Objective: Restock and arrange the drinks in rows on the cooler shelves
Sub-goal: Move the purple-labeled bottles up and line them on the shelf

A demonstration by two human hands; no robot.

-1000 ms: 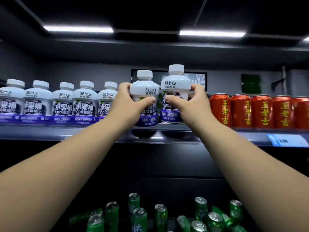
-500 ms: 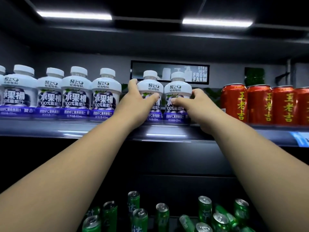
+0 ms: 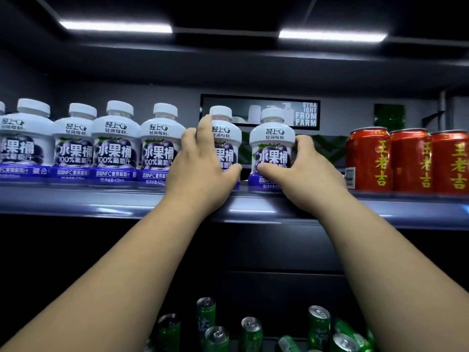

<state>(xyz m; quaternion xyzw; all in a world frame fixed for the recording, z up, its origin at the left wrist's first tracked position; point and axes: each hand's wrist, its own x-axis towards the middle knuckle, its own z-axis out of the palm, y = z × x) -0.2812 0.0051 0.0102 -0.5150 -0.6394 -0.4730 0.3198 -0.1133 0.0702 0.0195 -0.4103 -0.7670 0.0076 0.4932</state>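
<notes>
Two grips are doing this step, and I judge it is going best if each is pressing low on the body, sliding its bottle level toward the row without tipping it. On the left hand [image 3: 200, 171], fingers [image 3: 204, 128] are curling round the left juice bottle [image 3: 224, 134], thumb crossing its label. On the right hand [image 3: 297, 174], fingers [image 3: 303, 146] are clamping the right juice bottle [image 3: 272, 138] likewise. Both bottles are standing upright at the front of the top shelf [image 3: 101, 196], slightly apart. The bottle row [image 3: 114, 143] is sitting just left, red cans [image 3: 406, 158] right, green cans [image 3: 251, 331] below.
</notes>
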